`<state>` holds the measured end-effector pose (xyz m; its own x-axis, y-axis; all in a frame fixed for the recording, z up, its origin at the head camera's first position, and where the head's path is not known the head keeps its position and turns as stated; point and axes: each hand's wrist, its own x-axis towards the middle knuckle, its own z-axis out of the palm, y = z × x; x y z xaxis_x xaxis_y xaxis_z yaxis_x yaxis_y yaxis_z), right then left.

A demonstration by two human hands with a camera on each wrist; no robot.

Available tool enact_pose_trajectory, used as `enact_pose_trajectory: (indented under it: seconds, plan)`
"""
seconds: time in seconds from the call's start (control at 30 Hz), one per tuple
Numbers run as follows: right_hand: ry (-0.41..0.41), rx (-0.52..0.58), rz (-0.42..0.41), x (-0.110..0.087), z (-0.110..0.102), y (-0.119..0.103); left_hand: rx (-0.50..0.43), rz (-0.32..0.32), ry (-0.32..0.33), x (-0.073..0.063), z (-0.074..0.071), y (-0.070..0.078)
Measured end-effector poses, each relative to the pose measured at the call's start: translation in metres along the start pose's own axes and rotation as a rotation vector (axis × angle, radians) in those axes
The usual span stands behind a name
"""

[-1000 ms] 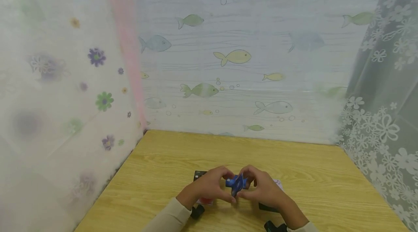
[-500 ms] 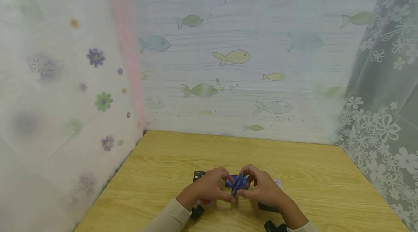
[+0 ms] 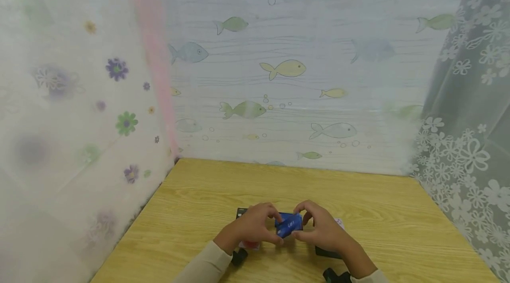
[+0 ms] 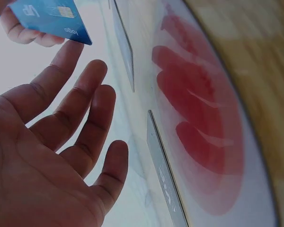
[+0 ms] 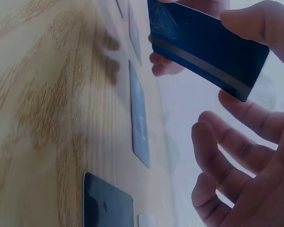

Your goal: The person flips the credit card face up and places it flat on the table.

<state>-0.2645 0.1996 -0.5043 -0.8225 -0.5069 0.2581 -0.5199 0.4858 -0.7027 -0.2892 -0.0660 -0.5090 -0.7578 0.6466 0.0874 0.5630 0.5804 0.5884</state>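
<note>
A blue bank card (image 3: 290,226) is held between the two hands above the table. Its printed front with a gold chip faces the left wrist camera; a dark back with a grey stripe shows in the right wrist view. The left hand (image 3: 255,226) pinches one end, its other fingers spread loosely apart. At the opposite end, the thumb and index finger of the right hand (image 3: 322,229) pinch the card's edges. Another blue card (image 5: 139,118) lies on the table just behind the held one.
Beside the left hand lie a black card (image 3: 241,213) and a white card with red shapes (image 4: 199,109). Near the right hand are a black card (image 5: 106,203) and a white card with pink marks (image 3: 339,222). Patterned curtains (image 3: 295,97) surround the wooden table (image 3: 215,185).
The blue card has turned from nearly edge-on so that its broad printed face shows to the head camera. The fingers of both hands have shifted slightly around it.
</note>
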Motion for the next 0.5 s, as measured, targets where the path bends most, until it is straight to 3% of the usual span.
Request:
enact_pose_trajectory:
  seconds: [0.5]
  plan:
    - [-0.042,-0.323,0.018,-0.002,0.0013,0.0062,0.179,-0.074,-0.026,0.0004,0.0004,0.0018]
